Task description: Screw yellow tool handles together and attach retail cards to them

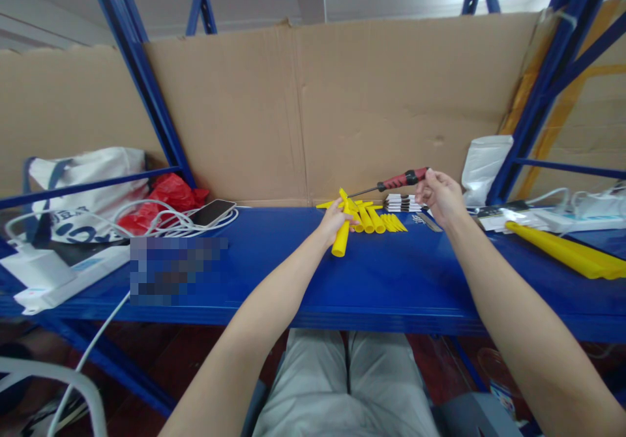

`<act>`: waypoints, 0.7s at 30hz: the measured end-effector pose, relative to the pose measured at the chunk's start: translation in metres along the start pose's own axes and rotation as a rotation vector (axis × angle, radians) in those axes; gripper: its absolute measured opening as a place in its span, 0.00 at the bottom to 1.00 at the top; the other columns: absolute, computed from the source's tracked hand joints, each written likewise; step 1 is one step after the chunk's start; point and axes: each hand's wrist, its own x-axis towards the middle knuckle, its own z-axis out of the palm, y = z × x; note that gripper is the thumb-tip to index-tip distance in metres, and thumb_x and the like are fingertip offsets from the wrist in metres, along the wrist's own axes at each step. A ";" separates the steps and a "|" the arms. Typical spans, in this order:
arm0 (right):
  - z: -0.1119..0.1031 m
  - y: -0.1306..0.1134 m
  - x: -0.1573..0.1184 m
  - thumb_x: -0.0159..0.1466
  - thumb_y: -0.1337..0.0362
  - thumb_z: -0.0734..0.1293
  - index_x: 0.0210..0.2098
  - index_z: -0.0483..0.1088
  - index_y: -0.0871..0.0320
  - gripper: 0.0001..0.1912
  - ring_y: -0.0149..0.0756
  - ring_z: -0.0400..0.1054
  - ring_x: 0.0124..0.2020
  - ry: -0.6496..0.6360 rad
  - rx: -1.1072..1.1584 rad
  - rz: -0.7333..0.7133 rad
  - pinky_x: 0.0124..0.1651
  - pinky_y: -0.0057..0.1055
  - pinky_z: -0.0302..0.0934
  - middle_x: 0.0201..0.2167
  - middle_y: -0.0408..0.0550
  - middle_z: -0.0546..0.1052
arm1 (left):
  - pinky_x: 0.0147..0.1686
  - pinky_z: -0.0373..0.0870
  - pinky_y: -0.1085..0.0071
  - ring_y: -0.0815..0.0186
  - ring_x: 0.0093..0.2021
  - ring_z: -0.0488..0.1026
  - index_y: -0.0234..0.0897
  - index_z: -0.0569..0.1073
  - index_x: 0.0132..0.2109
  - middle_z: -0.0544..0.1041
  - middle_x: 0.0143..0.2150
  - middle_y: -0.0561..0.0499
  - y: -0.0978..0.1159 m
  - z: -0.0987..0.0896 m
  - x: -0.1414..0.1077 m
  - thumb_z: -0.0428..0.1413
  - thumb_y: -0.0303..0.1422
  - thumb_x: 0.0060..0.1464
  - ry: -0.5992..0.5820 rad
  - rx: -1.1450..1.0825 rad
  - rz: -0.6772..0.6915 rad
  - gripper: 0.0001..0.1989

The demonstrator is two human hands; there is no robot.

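My left hand (pixel 333 220) is closed around a yellow hollow plastic tube (pixel 339 246), its open end facing me. With its fingertips, my right hand (pixel 441 197) grips the handle end of a red and black screwdriver (pixel 402 179). The screwdriver's shaft slants down left to the top of the held tube; whether its tip touches a screw is too small to see. Just behind and right of the left hand lie several more yellow tubes (pixel 375 220) and small pointed yellow pieces (pixel 394 222). Below the right hand are small metal screws (pixel 418 218) and a flat metal strip (pixel 430 222).
White stacked packs (pixel 401 203) stand behind the screws. Long yellow pieces (pixel 562 249) and a white pouch (pixel 485 169) are at right. On the left are a phone (pixel 213 212), white cables, a red plastic bag (pixel 169 195), a cloth bag (pixel 92 176) and a power strip (pixel 73 280). Cardboard (pixel 391 104) backs the blue shelf.
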 end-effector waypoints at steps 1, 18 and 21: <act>0.000 0.001 0.000 0.51 0.52 0.70 0.24 0.60 0.56 0.17 0.24 0.59 0.11 0.010 -0.007 -0.008 0.13 0.22 0.53 0.14 0.37 0.67 | 0.16 0.63 0.80 0.65 0.32 0.76 0.41 0.55 0.60 0.70 0.52 0.42 0.000 0.000 0.001 0.49 0.15 0.40 0.002 0.002 -0.001 0.38; 0.001 0.001 -0.003 0.54 0.58 0.69 0.28 0.63 0.57 0.12 0.24 0.61 0.14 -0.077 0.075 0.172 0.16 0.21 0.55 0.16 0.37 0.68 | 0.16 0.61 0.81 0.73 0.24 0.69 0.45 0.55 0.61 0.69 0.51 0.46 -0.005 -0.001 0.003 0.49 0.16 0.41 0.104 0.096 0.057 0.39; 0.001 0.002 -0.003 0.53 0.56 0.70 0.27 0.62 0.57 0.14 0.24 0.61 0.14 -0.093 0.056 0.150 0.16 0.22 0.56 0.18 0.38 0.69 | 0.16 0.60 0.81 0.74 0.24 0.69 0.45 0.58 0.59 0.70 0.49 0.47 -0.006 -0.002 0.005 0.49 0.16 0.41 0.100 0.101 0.079 0.37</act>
